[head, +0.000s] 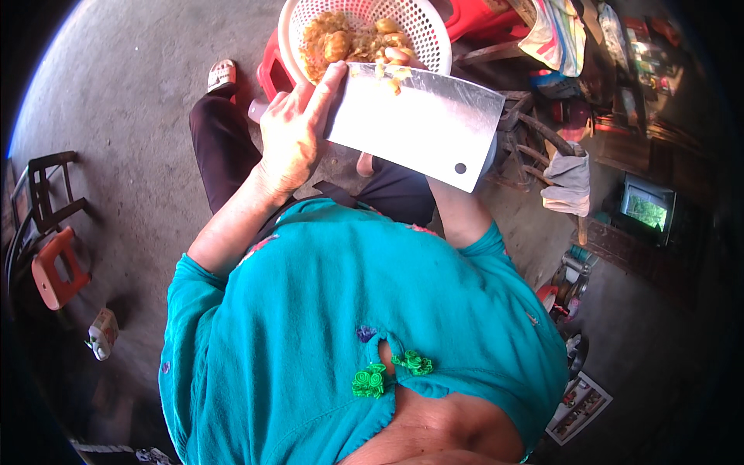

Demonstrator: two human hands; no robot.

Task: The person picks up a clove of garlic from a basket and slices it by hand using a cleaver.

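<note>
My left hand (293,133) is closed at the near end of a steel cleaver (412,122), its handle hidden in the grip and my index finger along the blade's left edge. The wide blade lies over the near rim of a white plastic colander (437,35), and bits of yellow food cling to its upper edge. In the colander are thin yellow slices (325,29) and several whole peeled pieces (337,46), perhaps potatoes. Most of my right hand (400,53) is behind the blade; only fingertips show beside a yellow piece, and its grip is unclear.
A red plastic stool (268,67) is beneath the colander. To the right is a wooden chair (543,139) with a grey cloth (567,180). An orange stool (61,270), a dark chair (55,192) and a white bottle (103,334) stand left. My slippered foot (222,75) rests ahead.
</note>
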